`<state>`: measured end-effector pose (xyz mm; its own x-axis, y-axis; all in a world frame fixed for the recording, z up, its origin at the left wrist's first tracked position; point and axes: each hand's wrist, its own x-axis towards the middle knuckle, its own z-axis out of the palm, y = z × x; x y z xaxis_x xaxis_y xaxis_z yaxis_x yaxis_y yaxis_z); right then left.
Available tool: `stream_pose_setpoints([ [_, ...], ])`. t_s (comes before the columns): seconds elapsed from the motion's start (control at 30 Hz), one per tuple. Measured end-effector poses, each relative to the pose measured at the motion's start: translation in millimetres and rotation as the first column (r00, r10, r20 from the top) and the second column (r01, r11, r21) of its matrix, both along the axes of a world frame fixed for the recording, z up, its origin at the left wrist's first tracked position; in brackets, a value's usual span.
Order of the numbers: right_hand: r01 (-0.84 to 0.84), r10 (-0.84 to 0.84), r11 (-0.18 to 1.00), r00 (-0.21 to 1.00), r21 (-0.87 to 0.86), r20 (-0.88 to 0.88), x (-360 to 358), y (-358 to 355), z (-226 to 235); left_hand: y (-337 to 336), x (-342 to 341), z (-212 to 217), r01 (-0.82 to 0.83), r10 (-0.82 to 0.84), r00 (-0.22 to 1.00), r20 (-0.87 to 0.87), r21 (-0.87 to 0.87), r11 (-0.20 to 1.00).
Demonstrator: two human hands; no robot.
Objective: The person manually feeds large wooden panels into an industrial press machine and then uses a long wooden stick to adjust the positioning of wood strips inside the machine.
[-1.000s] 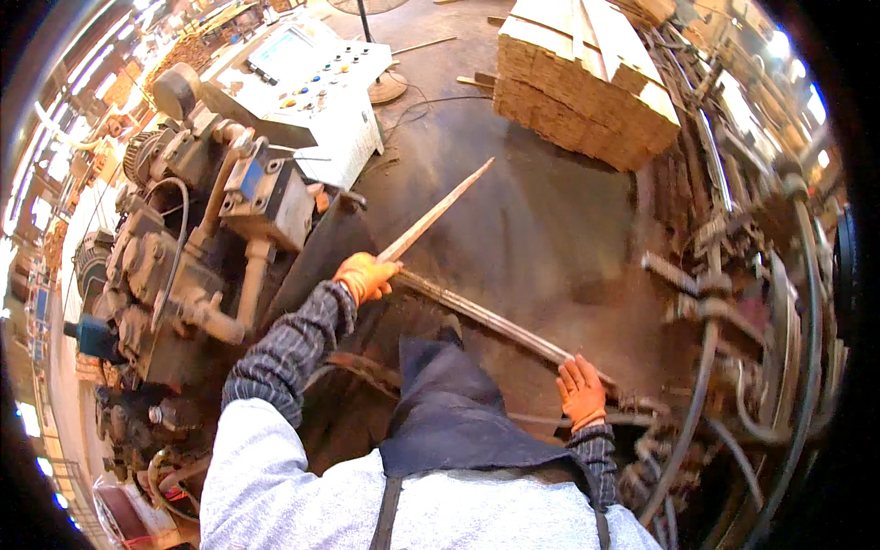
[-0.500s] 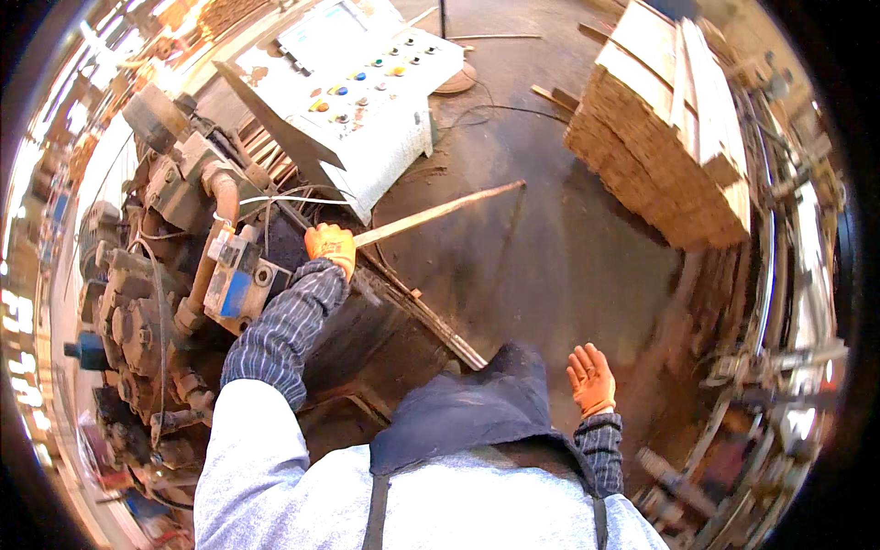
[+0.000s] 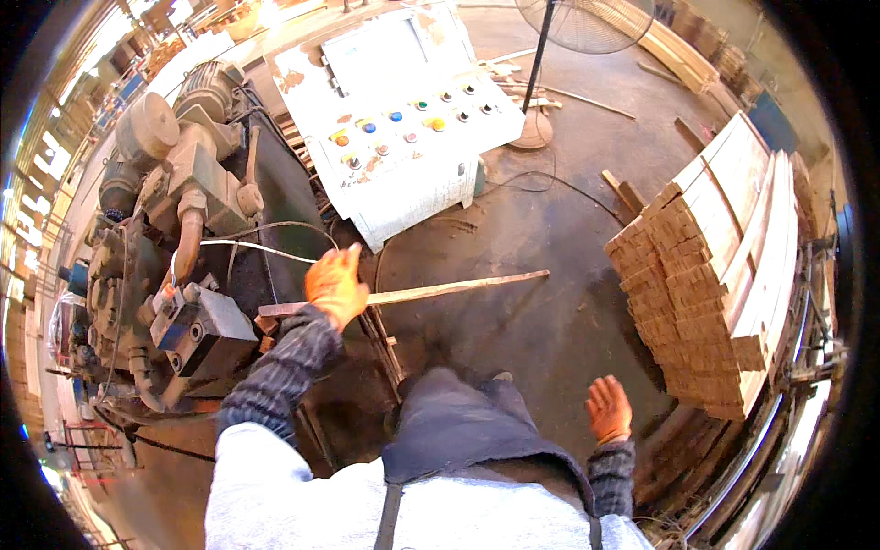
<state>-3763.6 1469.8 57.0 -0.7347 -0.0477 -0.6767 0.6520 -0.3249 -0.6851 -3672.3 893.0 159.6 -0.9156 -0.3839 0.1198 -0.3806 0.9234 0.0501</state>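
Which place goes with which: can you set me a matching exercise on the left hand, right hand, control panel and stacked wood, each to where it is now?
Things:
1. left hand
2. right hand
3. control panel
4. stack of wooden boards

Places or states:
A. piled on the floor at the right
B. gripping the long wooden strip near the machine
C. open and holding nothing, low beside the person's body
D. ahead, with coloured buttons on its sloping face

Pairs: 1-B, 2-C, 3-D, 4-A

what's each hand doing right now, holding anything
Left hand: closed on the long thin wooden strip.
Right hand: open, fingers spread, holding nothing.
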Motion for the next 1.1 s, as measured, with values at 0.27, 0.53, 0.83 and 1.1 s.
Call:
stream_pose_setpoints([
  [0.27,-0.116,0.165,0.975,0.950,0.187,-0.267,-203.3,-18.8,99.1,-54.6,-206.8,-55.0,-0.237,0.303,0.922,-0.240,0.268,0.934],
  [0.53,-0.231,0.259,0.948,0.960,0.219,-0.107,-298.1,-38.3,53.1,-44.9,-299.4,-61.6,-0.701,0.703,0.706,-0.086,0.058,0.711],
  [0.83,-0.197,0.196,0.971,0.980,0.134,0.023,-365.8,-54.6,28.9,-58.2,-297.9,-103.8,-0.664,0.582,0.739,-0.340,-0.216,0.716],
  [1.1,-0.303,0.298,0.934,0.953,0.191,0.057,-411.5,-82.6,47.9,-52.8,-305.4,-76.0,-0.746,0.742,0.665,-0.082,-0.039,0.664],
])
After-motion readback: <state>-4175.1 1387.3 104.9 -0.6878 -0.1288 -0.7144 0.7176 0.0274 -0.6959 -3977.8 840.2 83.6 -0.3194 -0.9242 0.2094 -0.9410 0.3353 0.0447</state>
